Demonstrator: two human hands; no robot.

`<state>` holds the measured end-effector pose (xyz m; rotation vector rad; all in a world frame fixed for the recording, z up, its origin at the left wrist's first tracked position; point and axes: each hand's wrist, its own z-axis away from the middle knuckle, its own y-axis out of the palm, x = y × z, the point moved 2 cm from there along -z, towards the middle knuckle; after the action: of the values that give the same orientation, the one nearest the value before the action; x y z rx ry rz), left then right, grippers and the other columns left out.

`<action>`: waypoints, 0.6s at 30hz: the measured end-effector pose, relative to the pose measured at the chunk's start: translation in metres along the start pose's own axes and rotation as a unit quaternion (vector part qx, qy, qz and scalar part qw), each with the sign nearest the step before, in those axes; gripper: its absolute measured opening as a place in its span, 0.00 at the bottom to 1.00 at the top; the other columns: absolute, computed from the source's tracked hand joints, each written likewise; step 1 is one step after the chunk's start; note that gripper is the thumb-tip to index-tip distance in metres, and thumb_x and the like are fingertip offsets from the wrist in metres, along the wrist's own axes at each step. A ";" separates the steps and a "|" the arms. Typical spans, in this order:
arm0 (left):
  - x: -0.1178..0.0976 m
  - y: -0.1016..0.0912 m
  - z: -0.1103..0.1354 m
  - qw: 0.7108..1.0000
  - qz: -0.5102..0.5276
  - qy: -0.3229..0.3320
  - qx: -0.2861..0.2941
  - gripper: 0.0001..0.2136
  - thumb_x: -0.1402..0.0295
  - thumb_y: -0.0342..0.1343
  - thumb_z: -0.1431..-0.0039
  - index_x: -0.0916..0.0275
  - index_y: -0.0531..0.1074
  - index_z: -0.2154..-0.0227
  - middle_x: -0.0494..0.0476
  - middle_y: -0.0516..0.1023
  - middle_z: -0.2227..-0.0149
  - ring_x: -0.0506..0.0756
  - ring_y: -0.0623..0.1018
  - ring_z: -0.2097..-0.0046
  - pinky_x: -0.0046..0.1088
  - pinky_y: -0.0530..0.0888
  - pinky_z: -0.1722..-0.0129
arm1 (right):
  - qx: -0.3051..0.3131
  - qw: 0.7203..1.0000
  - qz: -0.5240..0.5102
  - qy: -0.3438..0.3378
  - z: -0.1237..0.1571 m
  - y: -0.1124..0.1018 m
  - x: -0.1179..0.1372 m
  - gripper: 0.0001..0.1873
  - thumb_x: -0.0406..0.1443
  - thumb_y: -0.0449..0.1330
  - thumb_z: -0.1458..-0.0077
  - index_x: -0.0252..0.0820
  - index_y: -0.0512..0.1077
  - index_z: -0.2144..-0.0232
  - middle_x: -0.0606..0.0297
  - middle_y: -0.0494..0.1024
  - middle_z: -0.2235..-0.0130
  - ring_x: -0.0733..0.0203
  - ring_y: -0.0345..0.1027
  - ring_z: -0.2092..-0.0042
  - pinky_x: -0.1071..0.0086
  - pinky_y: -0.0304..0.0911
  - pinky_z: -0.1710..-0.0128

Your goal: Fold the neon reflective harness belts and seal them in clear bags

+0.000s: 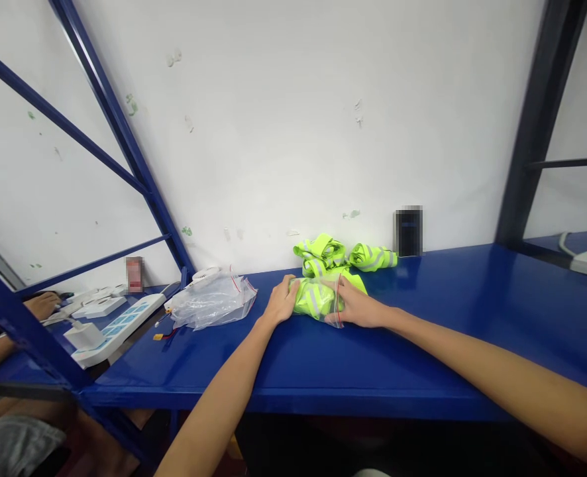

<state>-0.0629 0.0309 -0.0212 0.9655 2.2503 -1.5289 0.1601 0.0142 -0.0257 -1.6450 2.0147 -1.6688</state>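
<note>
While left hand (281, 299) and right hand (356, 306) clasp a vest (316, 298), labels (409, 232) blur.

Blue bench top (472, 318) bare to right of right hand (358, 306): wide passage up to dark post (536, 126). Front strip along edge open too. Bagged vest (316, 298) clasped between right hand and left hand (281, 299). Rolled vests (343, 255) behind it block way to wall. Dark box (409, 232) stands against wall, near them. To left: clear bags (214, 301), power strip (119, 324), slanted blue brace (124, 139) above.
</note>
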 end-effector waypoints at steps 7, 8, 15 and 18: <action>-0.018 -0.015 0.009 0.998 -0.029 0.041 -0.046 0.19 0.58 0.37 0.33 0.60 0.71 0.59 0.57 0.79 0.61 0.56 0.77 0.59 0.30 0.68 0.57 | -0.019 1.000 0.012 -0.002 -0.001 0.000 -0.001 0.39 0.46 0.69 0.57 0.45 0.66 0.43 0.59 0.66 0.58 0.48 0.60 0.53 0.58 0.60 0.51; -0.024 -0.023 0.011 0.996 -0.047 0.049 -0.054 0.18 0.58 0.38 0.33 0.60 0.72 0.59 0.57 0.79 0.62 0.56 0.77 0.60 0.30 0.68 0.59 | -0.023 1.000 0.012 -0.018 -0.001 -0.003 0.002 0.38 0.46 0.69 0.56 0.45 0.67 0.43 0.59 0.67 0.58 0.49 0.60 0.54 0.58 0.60 0.51; -0.062 -0.093 0.017 0.969 -0.202 0.075 -0.118 0.17 0.61 0.39 0.33 0.61 0.73 0.60 0.57 0.78 0.71 0.57 0.76 0.69 0.29 0.66 0.66 | -0.088 0.992 -0.028 -0.084 -0.001 -0.020 0.024 0.40 0.37 0.69 0.60 0.45 0.64 0.42 0.58 0.68 0.52 0.48 0.64 0.53 0.58 0.61 0.52; -0.057 -0.124 0.012 0.950 -0.270 0.030 -0.157 0.17 0.62 0.40 0.34 0.61 0.74 0.59 0.59 0.79 0.70 0.60 0.77 0.66 0.31 0.67 0.64 | -0.137 0.985 -0.100 -0.029 0.001 -0.023 0.026 0.37 0.35 0.68 0.59 0.43 0.63 0.45 0.59 0.72 0.55 0.51 0.68 0.59 0.62 0.65 0.59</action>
<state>-0.1028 -0.0300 0.0950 0.3207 2.8449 -1.2564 0.1648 -0.0017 0.0053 -2.0199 2.1969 -1.4271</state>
